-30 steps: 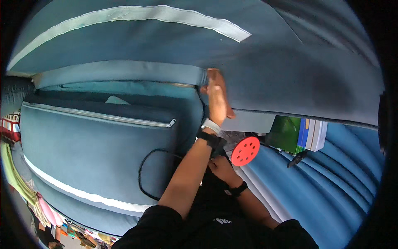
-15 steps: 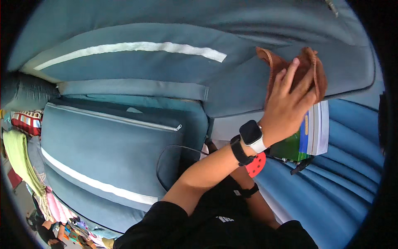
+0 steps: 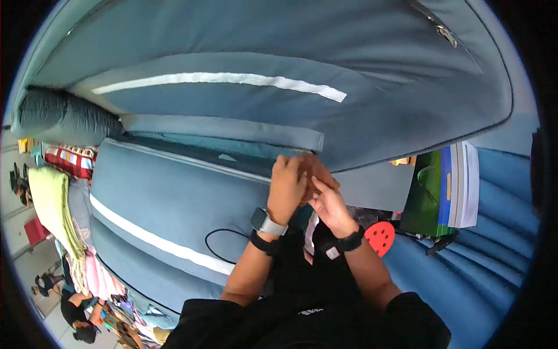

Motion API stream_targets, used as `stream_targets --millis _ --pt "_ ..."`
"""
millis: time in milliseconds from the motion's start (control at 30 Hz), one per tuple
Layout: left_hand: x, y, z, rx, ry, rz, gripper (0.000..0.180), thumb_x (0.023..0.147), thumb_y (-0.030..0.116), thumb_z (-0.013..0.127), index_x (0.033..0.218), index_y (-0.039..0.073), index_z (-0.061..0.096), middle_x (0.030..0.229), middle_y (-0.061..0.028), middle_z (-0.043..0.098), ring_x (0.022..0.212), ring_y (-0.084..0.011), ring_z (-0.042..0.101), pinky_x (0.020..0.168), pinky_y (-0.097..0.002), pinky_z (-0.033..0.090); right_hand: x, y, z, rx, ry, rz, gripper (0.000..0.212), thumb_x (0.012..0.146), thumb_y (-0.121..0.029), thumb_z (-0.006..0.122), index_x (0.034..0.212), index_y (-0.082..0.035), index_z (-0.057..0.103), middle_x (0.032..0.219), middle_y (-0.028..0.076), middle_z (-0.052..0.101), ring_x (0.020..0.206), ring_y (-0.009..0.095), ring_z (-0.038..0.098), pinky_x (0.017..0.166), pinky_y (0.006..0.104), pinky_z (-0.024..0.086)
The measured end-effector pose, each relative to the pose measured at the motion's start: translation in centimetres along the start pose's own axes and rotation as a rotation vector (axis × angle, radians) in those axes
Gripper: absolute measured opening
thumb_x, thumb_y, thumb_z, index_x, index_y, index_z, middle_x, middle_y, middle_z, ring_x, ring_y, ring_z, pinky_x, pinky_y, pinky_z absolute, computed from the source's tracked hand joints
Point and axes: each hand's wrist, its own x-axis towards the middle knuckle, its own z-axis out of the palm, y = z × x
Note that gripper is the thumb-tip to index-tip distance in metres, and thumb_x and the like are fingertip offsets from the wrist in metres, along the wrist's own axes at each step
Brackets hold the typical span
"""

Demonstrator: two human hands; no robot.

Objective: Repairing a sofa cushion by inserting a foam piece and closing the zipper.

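A brown cloth (image 3: 312,177), bunched up, is between my two hands in front of the blue-grey sofa (image 3: 174,180). My left hand (image 3: 286,185), with a white-strapped watch and a black band at the wrist, is closed on the cloth's left side. From the right, my right hand (image 3: 331,206) pinches the cloth between thumb and fingers. Parts of the cloth are hidden behind the fingers. Above and behind the hands rises the sofa's backrest (image 3: 232,122), with a white strip (image 3: 232,78) across it.
To the right, a green box (image 3: 422,192) and several upright books or folders (image 3: 459,186) stand beside blue pleated fabric (image 3: 453,279). A red perforated paddle-shaped thing (image 3: 379,238) lies near my right wrist. A thin black cable (image 3: 212,244) loops over the seat. Folded textiles (image 3: 55,198) and other people (image 3: 75,311) are at left.
My left hand has drawn the brown cloth off the backrest at right and back toward my body. My right hand has come up and taken hold of it too. The view has shifted.
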Motion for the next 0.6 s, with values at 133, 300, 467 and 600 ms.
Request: stream_targets --millis 133,300,467,600 --pt "1.8 -2.3 -0.1 -0.058 0.063 -0.078 0.044 0.080 0.011 0.063 0.119 -0.001 0.047 0.103 -0.0215 0.050 0.095 -0.0416 0.051 0.081 -0.0446 0.044 3.4 -1.0 2.7 0.107 0.121 -0.210 0.030 0.090 -0.014 0.058 0.118 -0.008 0.049 0.111 0.004 0.055 0.105 0.016 0.053 0.087 0.0333 0.047" --pt "8.6 5.1 -1.4 -0.157 0.235 0.330 0.038 0.083 0.008 0.056 0.118 -0.002 0.044 0.099 -0.0235 0.049 0.093 -0.0420 0.051 0.077 -0.0447 0.045 5.3 -7.1 8.4 -0.177 0.194 -1.000 0.031 0.088 -0.012 0.060 0.117 -0.002 0.052 0.110 0.007 0.058 0.102 0.017 0.055 0.082 0.0298 0.045" --pt "13.3 2.6 2.7 0.060 0.197 0.393 0.027 0.079 0.000 0.052 0.106 0.001 0.050 0.100 -0.0197 0.050 0.090 -0.0380 0.052 0.075 -0.0420 0.046 12.0 -9.4 5.4 -0.903 0.574 -1.250 0.024 0.083 -0.013 0.063 0.100 0.005 0.063 0.083 0.025 0.064 0.080 0.029 0.067 0.068 0.0357 0.051" --pt "13.2 -4.2 8.9 0.245 0.050 0.286 0.024 0.076 0.001 0.057 0.100 0.002 0.057 0.106 -0.0189 0.057 0.091 -0.0388 0.057 0.072 -0.0443 0.049 19.8 -4.0 -2.6 -0.798 0.805 -0.778 0.028 0.082 -0.023 0.063 0.100 -0.002 0.066 0.086 0.020 0.066 0.084 0.033 0.065 0.069 0.0381 0.051"
